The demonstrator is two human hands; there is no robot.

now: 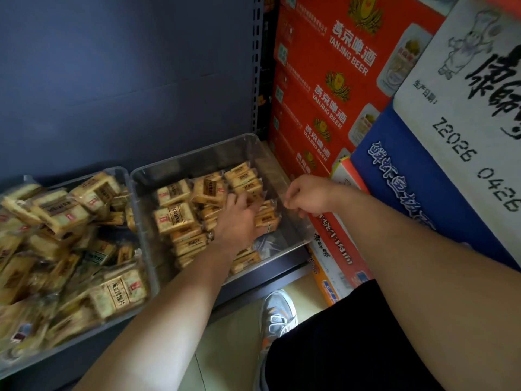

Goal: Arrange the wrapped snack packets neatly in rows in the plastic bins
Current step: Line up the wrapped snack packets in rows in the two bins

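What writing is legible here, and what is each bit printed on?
"YANJING BEER", with "燕京啤酒" above it: on the red cartons, repeated down the stack.
"Z2026 0426" and "生产日期": on the white box.
Blue box: white Chinese characters, too skewed to read with certainty.
Snack packets: labels too blurred to read.
Lower carton: print too blurred to read.

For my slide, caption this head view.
Left hand among yellow wrapped snack packets in clear plastic bin, right hand beside.
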